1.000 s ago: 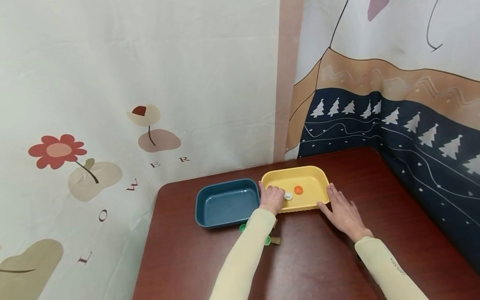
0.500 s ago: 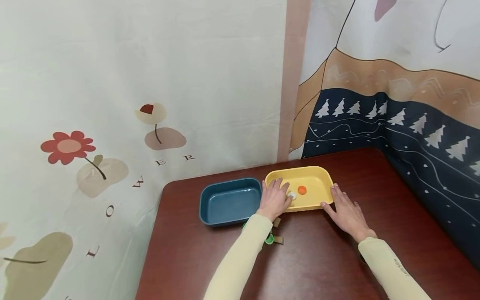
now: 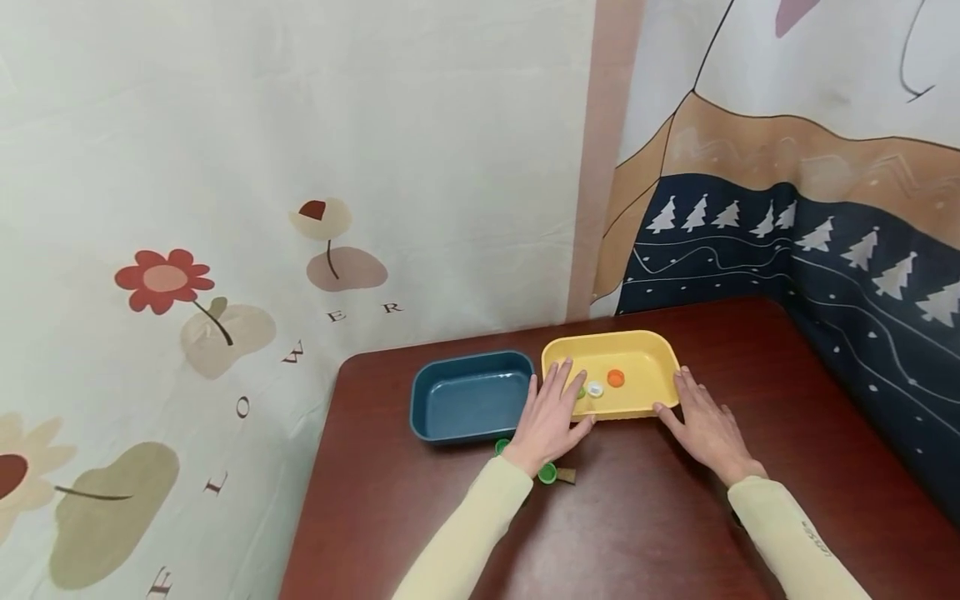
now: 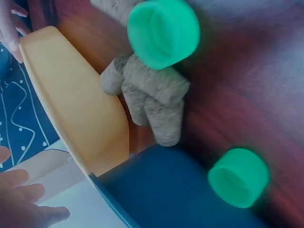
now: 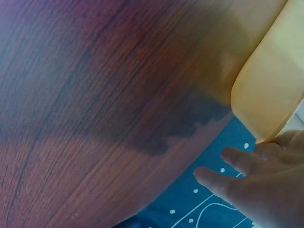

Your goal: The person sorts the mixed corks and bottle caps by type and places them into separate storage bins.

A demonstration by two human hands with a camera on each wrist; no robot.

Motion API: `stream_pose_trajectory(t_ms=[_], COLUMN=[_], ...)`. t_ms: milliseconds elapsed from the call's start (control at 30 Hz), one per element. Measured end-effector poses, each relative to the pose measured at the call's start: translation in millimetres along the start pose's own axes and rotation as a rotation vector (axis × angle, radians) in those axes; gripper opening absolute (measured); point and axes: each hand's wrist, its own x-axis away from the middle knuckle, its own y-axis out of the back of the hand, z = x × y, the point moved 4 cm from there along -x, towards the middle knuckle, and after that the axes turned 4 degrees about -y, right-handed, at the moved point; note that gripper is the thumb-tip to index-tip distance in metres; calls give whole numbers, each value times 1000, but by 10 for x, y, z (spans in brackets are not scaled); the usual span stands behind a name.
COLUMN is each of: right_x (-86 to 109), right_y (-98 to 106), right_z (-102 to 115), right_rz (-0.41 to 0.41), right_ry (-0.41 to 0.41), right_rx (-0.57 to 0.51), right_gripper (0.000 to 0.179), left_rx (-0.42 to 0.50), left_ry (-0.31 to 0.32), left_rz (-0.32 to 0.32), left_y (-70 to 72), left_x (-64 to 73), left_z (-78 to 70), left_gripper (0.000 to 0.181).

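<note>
My left hand (image 3: 549,423), fingers spread and holding nothing, is over the near left corner of the yellow tray (image 3: 652,358). Inside that tray lie an orange bottle cap (image 3: 616,378), a white cap (image 3: 595,389) and a green cap (image 3: 581,392), the last partly hidden by my fingers. At the tray's near right corner is my right hand (image 3: 705,429), its straight fingers along the side and its thumb by the front rim. In the left wrist view, several corks (image 4: 164,118) lie beside two bright green caps (image 4: 239,178) on the table.
To the left of the yellow tray stands a dark blue tray (image 3: 472,396) with nothing in it. Both are near the back of the brown wooden table (image 3: 637,533). Printed cloth (image 3: 450,167) hangs behind and to the right.
My left hand, earlier curled in the yellow tray beside the white cap, has straightened its fingers and drawn back toward me. The green cap in the tray now shows. My right hand stays at its corner.
</note>
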Motion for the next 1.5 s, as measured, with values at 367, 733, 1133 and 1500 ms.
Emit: stream_pose_trajectory(t_ms=[367, 733, 1133, 1500], right_x=[0, -8, 10, 7], right_y=[31, 24, 2, 9], right_z=[-5, 2, -2, 6], right_rz=[-5, -15, 8, 4], right_ry=[10, 18, 5, 7], right_rx=[-4, -8, -23, -25], right_gripper=[97, 96, 98, 97], left_rx=[-20, -69, -199, -246], left_ry=[-80, -214, -264, -209], left_rz=[7, -13, 19, 91], left_y=[6, -37, -196, -259], left_x=[548, 975, 1142, 1125], left_z=[9, 46, -62, -96], left_gripper=[72, 65, 60, 62])
